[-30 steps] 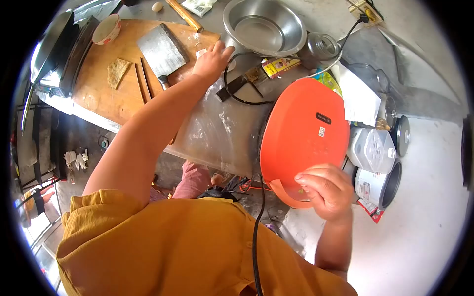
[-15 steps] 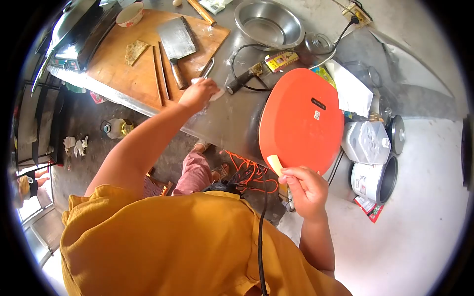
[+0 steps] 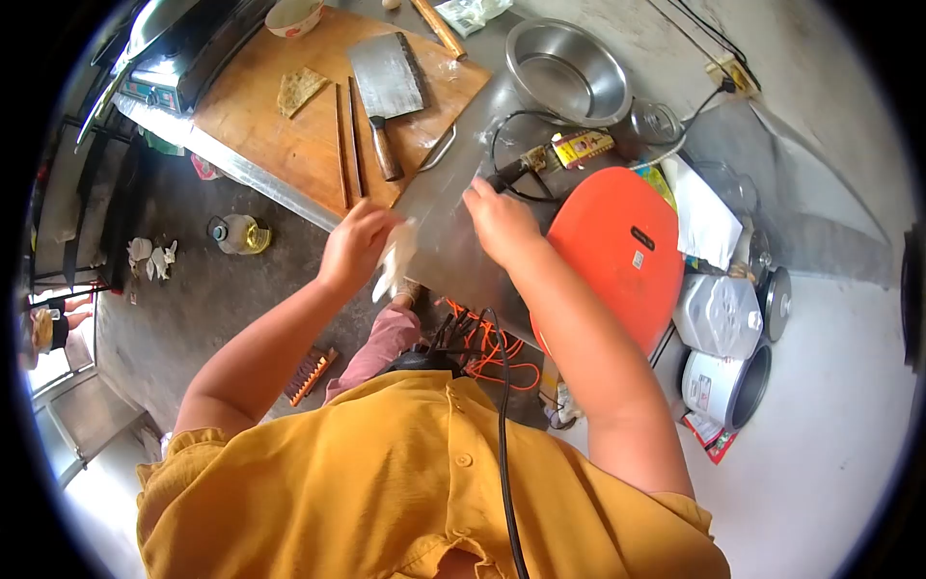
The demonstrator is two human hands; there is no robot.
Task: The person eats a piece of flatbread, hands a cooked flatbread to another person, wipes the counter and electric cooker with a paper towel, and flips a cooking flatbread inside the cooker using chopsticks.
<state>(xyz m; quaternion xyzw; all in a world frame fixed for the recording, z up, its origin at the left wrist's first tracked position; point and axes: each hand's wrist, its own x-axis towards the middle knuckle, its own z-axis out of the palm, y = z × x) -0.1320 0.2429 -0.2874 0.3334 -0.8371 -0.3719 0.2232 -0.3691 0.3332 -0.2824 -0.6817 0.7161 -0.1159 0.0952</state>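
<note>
My left hand [image 3: 359, 249] is closed on a thin white piece [image 3: 395, 259], perhaps tissue or film, which hangs past the counter's front edge. My right hand [image 3: 502, 226] is over the metal counter [image 3: 439, 217], fingers drawn together; whatever they may hold is hidden. Just beyond its fingertips lies a dark-handled tool [image 3: 511, 174]. Right of that hand, a large orange-red round lid or appliance [image 3: 617, 256] is partly covered by my forearm. On the wooden board [image 3: 251, 125] are a cleaver [image 3: 389, 82], two dark sticks [image 3: 349, 145] and a flat brown piece [image 3: 301, 90].
A steel basin [image 3: 567, 72], glass jar [image 3: 653, 123] and yellow packet [image 3: 582, 147] stand or lie farther back. At the right are a clear plastic container [image 3: 719, 314] and a white pot [image 3: 719, 386]. A bottle [image 3: 241, 234] and orange cable [image 3: 492, 352] are on the floor.
My right hand has moved from the orange-red item's front edge up and left to the counter; the pale strip it held no longer shows. My left hand has come back toward me with the white piece.
</note>
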